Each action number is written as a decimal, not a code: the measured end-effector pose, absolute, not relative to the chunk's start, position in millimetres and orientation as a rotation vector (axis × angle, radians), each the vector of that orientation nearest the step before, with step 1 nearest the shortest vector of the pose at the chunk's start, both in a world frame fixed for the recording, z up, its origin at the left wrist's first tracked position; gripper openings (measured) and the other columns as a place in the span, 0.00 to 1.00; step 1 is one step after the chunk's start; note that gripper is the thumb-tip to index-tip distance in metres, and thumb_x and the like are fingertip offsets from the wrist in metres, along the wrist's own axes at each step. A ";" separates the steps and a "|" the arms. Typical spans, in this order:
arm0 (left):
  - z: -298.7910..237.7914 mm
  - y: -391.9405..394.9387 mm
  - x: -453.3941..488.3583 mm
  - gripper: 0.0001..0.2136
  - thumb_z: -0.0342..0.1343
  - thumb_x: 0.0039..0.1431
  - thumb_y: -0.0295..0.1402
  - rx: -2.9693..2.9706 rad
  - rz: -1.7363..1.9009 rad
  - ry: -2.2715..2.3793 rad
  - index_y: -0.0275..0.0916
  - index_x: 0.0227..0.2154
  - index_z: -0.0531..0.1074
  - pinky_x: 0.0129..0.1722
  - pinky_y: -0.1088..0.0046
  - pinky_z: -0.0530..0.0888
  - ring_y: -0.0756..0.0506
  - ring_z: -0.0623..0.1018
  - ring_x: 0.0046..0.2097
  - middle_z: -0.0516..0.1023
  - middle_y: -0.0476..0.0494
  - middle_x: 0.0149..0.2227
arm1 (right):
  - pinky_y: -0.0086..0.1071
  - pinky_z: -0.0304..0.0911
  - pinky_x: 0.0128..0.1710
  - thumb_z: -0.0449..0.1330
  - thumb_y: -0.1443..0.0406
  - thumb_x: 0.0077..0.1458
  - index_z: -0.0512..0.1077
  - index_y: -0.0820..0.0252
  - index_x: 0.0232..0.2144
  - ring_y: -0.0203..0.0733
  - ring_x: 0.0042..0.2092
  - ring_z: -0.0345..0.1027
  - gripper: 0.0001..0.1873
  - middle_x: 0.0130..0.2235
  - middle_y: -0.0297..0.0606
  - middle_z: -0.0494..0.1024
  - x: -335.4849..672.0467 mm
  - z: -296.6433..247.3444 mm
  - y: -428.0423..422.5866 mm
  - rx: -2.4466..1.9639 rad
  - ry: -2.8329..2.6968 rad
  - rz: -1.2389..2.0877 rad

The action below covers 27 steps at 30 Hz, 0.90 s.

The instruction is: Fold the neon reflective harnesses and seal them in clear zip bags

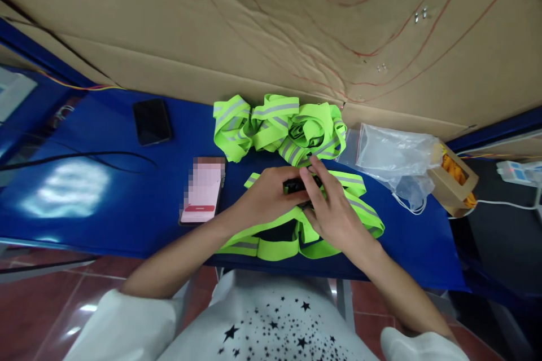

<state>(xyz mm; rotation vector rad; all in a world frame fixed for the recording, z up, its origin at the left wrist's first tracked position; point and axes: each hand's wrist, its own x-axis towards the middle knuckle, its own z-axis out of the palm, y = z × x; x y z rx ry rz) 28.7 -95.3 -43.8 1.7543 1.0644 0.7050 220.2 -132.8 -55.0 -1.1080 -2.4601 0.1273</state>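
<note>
My left hand [273, 192] is closed round a black plastic piece that looks like a buckle [293, 185]. Against its other side press the fingers of my right hand [332, 211], which also cover part of it. Under both hands, a neon-yellow reflective strap [277, 249] with a grey stripe lies in loose loops near the table's front edge. Just beyond, several bundled reflective straps [275, 124] of the same kind sit in a row against the cardboard. How the buckle joins the strap is hidden by my fingers.
A phone with a lit screen [204, 189] lies left of my hands, and a black phone-like object [152, 121] farther left. Clear plastic bags [392, 149] and an open cardboard box [455, 180] are at right on the blue table [127, 197]. A cardboard wall [169, 28] rises behind.
</note>
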 end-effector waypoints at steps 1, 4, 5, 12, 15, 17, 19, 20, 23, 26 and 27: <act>-39.9 -91.7 28.3 0.09 0.60 0.63 0.36 1.738 0.736 1.059 0.40 0.42 0.80 0.41 0.70 0.77 0.44 0.82 0.41 0.84 0.49 0.37 | 0.56 0.63 0.66 0.55 0.72 0.65 0.29 0.52 0.75 0.60 0.73 0.46 0.49 0.74 0.55 0.46 222.0 -47.1 -129.7 -1.096 -2.456 0.161; -22.5 -77.9 25.6 0.11 0.63 0.60 0.35 1.779 0.778 0.970 0.41 0.45 0.80 0.44 0.70 0.77 0.45 0.82 0.43 0.85 0.49 0.41 | 0.55 0.62 0.67 0.61 0.62 0.65 0.37 0.53 0.75 0.58 0.72 0.53 0.48 0.72 0.50 0.55 235.0 -20.1 -115.7 -1.095 -2.457 0.299; -15.4 -72.9 24.3 0.12 0.64 0.59 0.33 1.817 0.772 0.941 0.41 0.46 0.79 0.45 0.71 0.77 0.46 0.82 0.43 0.85 0.49 0.42 | 0.54 0.63 0.66 0.63 0.59 0.64 0.40 0.53 0.75 0.57 0.70 0.58 0.47 0.70 0.49 0.60 241.7 -11.4 -109.5 -1.095 -2.481 0.340; 22.6 -46.3 20.4 0.15 0.64 0.59 0.30 1.986 0.949 0.890 0.42 0.49 0.77 0.43 0.73 0.75 0.47 0.81 0.46 0.82 0.48 0.48 | 0.54 0.68 0.61 0.62 0.51 0.63 0.53 0.53 0.72 0.58 0.64 0.66 0.41 0.67 0.46 0.67 284.5 31.1 -75.1 -1.114 -2.607 0.457; 29.2 -45.9 24.3 0.14 0.65 0.58 0.28 1.986 1.083 0.895 0.40 0.48 0.77 0.47 0.72 0.75 0.47 0.81 0.46 0.82 0.47 0.47 | 0.53 0.65 0.64 0.59 0.48 0.65 0.47 0.53 0.74 0.57 0.68 0.60 0.44 0.70 0.45 0.61 279.8 40.9 -72.9 -1.057 -2.486 0.570; 32.5 -48.9 27.0 0.15 0.65 0.58 0.27 2.008 1.123 0.931 0.40 0.48 0.77 0.50 0.71 0.75 0.47 0.81 0.47 0.82 0.48 0.46 | 0.49 0.62 0.66 0.53 0.52 0.70 0.52 0.53 0.72 0.51 0.68 0.62 0.34 0.68 0.43 0.65 270.6 41.9 -70.3 -1.076 -2.286 0.639; 34.1 -51.5 28.1 0.15 0.64 0.59 0.26 2.026 1.145 0.969 0.41 0.49 0.77 0.51 0.71 0.75 0.47 0.81 0.47 0.82 0.48 0.46 | 0.48 0.61 0.67 0.54 0.56 0.70 0.60 0.53 0.68 0.48 0.66 0.65 0.28 0.66 0.41 0.70 262.8 37.7 -64.5 -1.113 -2.173 0.656; 34.0 -51.6 28.1 0.14 0.63 0.60 0.26 2.019 1.163 0.981 0.41 0.49 0.77 0.51 0.72 0.75 0.47 0.80 0.47 0.82 0.48 0.47 | 0.48 0.61 0.67 0.58 0.57 0.68 0.63 0.53 0.67 0.48 0.65 0.66 0.28 0.65 0.41 0.71 260.5 34.1 -60.8 -1.117 -2.171 0.672; 29.7 -46.1 27.2 0.11 0.64 0.60 0.27 1.901 1.250 0.903 0.40 0.46 0.77 0.51 0.71 0.76 0.47 0.80 0.46 0.82 0.48 0.46 | 0.50 0.61 0.67 0.65 0.55 0.62 0.63 0.53 0.66 0.51 0.66 0.64 0.34 0.65 0.41 0.70 259.7 22.2 -50.2 -1.045 -2.226 0.834; 23.2 -36.5 28.3 0.08 0.64 0.61 0.29 1.668 1.345 0.764 0.40 0.43 0.77 0.49 0.70 0.77 0.47 0.81 0.46 0.82 0.47 0.45 | 0.48 0.65 0.63 0.69 0.54 0.58 0.66 0.52 0.64 0.52 0.62 0.68 0.35 0.61 0.40 0.74 260.1 13.5 -45.3 -0.987 -2.174 0.929; 21.6 -34.2 29.3 0.07 0.64 0.61 0.29 1.592 1.364 0.734 0.40 0.43 0.77 0.50 0.70 0.78 0.47 0.81 0.47 0.82 0.46 0.44 | 0.46 0.69 0.60 0.69 0.55 0.58 0.69 0.52 0.61 0.51 0.58 0.72 0.31 0.57 0.38 0.77 259.0 11.6 -45.1 -0.983 -2.143 0.937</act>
